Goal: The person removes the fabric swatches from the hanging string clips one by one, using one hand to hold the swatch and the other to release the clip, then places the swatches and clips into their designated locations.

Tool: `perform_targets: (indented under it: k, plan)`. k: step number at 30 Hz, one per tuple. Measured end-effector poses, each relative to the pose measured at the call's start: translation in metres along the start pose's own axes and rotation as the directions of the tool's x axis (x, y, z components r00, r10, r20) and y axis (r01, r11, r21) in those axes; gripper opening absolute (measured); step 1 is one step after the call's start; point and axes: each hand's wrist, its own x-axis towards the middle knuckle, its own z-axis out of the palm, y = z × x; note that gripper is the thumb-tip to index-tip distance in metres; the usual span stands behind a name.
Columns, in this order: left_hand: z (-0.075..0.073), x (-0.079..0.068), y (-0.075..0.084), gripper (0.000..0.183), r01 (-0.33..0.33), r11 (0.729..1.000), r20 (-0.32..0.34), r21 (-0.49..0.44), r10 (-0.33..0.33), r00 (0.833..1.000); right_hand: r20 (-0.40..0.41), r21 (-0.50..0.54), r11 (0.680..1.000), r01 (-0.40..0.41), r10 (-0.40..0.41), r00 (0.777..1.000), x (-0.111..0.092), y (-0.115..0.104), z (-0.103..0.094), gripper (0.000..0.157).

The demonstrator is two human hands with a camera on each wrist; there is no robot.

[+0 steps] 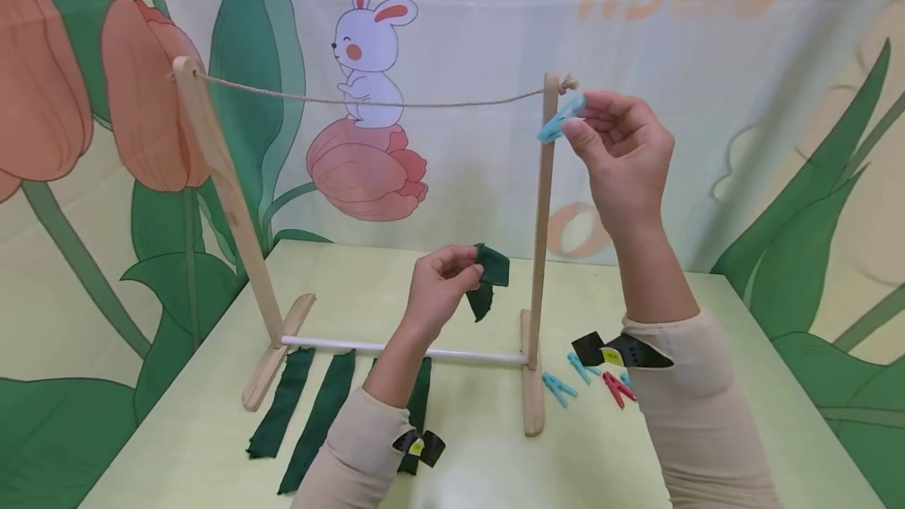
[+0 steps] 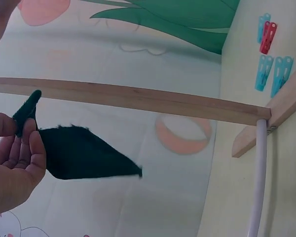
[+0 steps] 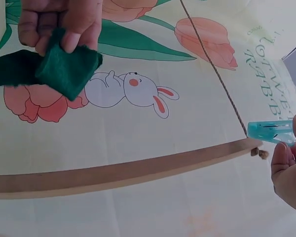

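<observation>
My left hand (image 1: 441, 289) pinches a dark green cloth strip (image 1: 492, 265), which hangs folded from the fingertips between the two wooden posts. In the left wrist view one end of that cloth (image 2: 86, 153) droops away from the fingers. Up by the top of the right post (image 1: 544, 218), my right hand (image 1: 629, 151) pinches a light blue clothespin (image 1: 563, 118) between thumb and fingers. The right wrist view has this clothespin (image 3: 271, 131) close to the knotted end of the rope. A thin rope (image 1: 424, 105) runs between the post tops, with nothing hanging on it.
Several green cloth strips (image 1: 321, 422) lie at the front left of the table, partly behind my left arm. Blue clothespins (image 1: 559, 389) and a red clothespin (image 1: 618, 389) lie right of the stand's foot (image 1: 533, 407). A white bar (image 1: 403, 349) joins the feet. Behind hangs a printed curtain (image 1: 467, 30).
</observation>
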Motion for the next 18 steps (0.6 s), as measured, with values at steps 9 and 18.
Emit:
perform_targets:
  k: [9,18]
  plan:
    - [-0.001,-0.010,-0.005,0.021,0.037,0.999,0.004,0.001,-0.037,0.999,-0.031,-0.012,0.998,-0.064,0.064,0.997,-0.018,-0.002,-0.017,0.027]
    - [0.000,-0.030,-0.012,0.021,0.089,0.996,0.025,0.000,-0.089,0.996,-0.052,0.005,0.980,-0.196,0.196,0.979,-0.055,-0.003,-0.038,0.026]
